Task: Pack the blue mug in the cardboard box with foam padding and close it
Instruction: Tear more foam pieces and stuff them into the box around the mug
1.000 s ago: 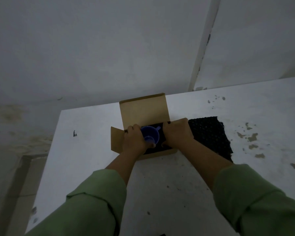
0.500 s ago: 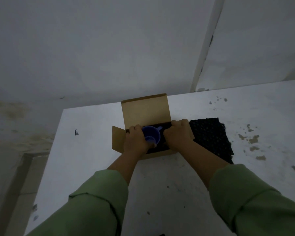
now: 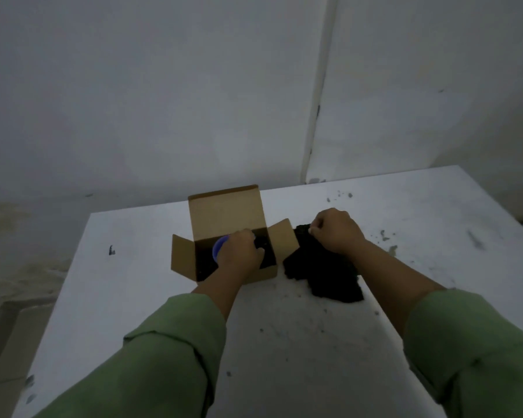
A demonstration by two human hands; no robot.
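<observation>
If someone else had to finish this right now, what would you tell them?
Left hand: inside the open box, on the mug.
Right hand: closed on the black foam lying on the table, right of the box.
Done: mug sits in the box, dark padding around it.
Left: put the loose foam in, fold the flaps, close the box.
</observation>
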